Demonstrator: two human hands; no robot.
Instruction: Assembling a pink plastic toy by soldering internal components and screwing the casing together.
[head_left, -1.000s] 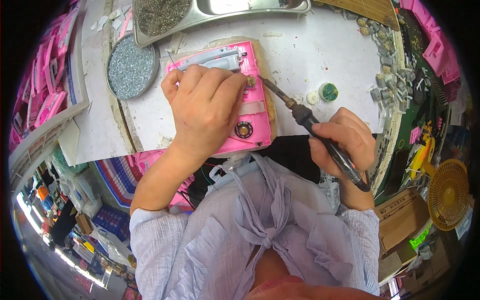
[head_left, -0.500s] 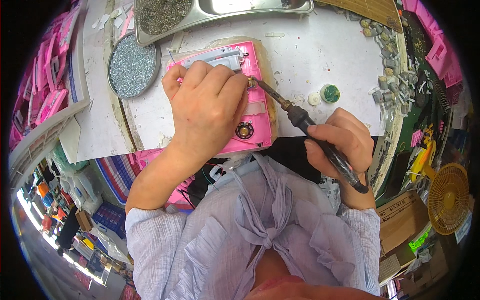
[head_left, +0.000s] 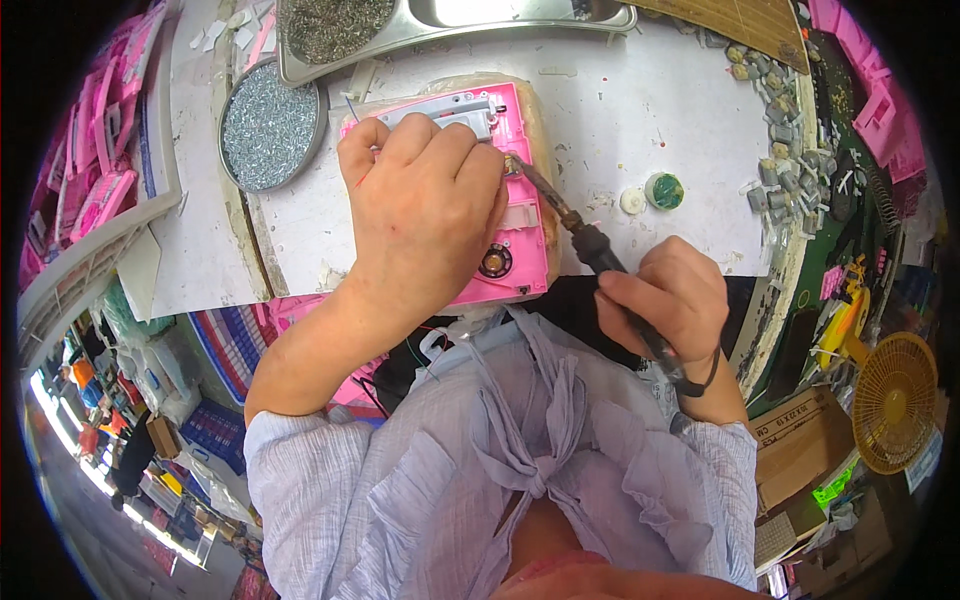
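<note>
While right hand (head_left: 668,300) closes round handle of soldering iron (head_left: 596,247), tip meets or nearly meets small component (head_left: 512,167) on pink housing (head_left: 527,240); exact contact too small to tell. Housing lies on beige pad (head_left: 541,130) atop white table (head_left: 650,110), directly before person. Left hand (head_left: 425,195) curls over housing, fingertips hidden; cannot tell what they pinch. Judgement: brief, light touch seems best, since nearby plastic could melt. Left fingers should sit clear of hot tip, bracing housing against sliding.

Pale lilac blouse (head_left: 310,490), ruffles (head_left: 650,475), knotted bow (head_left: 540,467)
</note>
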